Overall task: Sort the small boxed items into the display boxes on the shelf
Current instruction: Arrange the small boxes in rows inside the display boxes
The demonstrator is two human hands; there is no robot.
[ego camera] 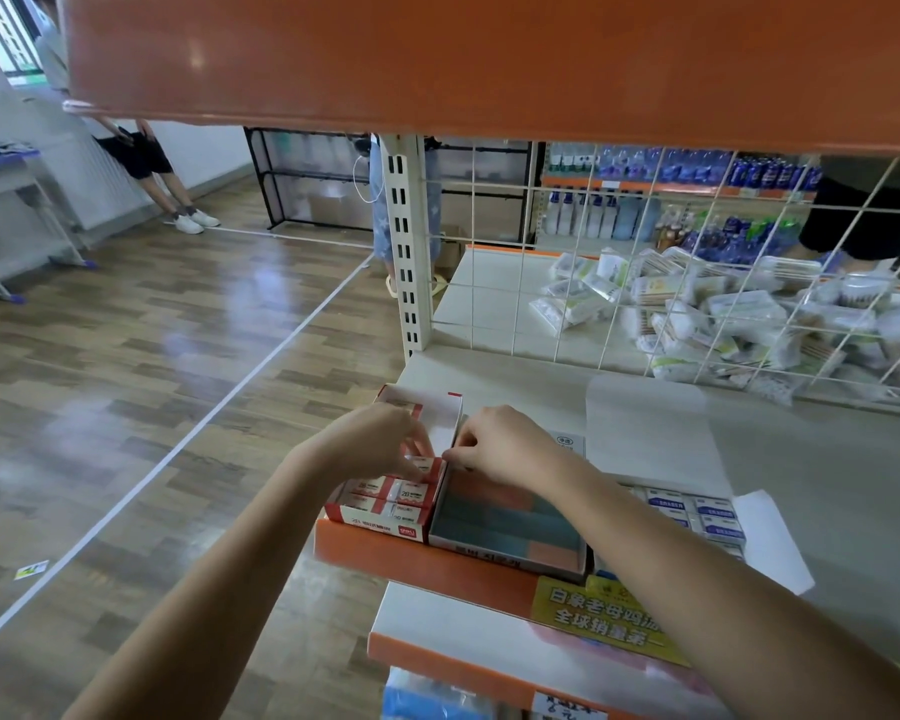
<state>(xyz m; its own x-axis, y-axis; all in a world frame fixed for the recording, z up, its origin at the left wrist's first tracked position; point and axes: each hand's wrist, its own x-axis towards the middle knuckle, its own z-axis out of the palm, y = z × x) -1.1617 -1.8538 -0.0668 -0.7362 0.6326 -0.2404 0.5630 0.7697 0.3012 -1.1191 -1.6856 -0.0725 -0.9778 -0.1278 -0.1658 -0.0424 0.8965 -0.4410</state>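
Left hand (385, 441) pinches a small red box (421, 467); right hand (494, 444) steadies the display box (385, 522). Seat it flush, label outward.

Not much is legible here tbh. The small red-and-white boxes (385, 504) packed in the red display box (380, 524) at the shelf's 9 o'clock end each show a "28". The display box's front wall carries a white "deli" logo, upside down from this angle. The yellow shelf-edge sign (601, 618) down at 5 o'clock has Chinese lettering in two lines; the lower one reads 全球销量第一, the upper one is too smeared to trust. The white handwritten price tag (567, 709) at 6 o'clock shows a "6" and scribbles. The blue-and-white boxes (697, 511) at 3 o'clock have print too tiny to read.
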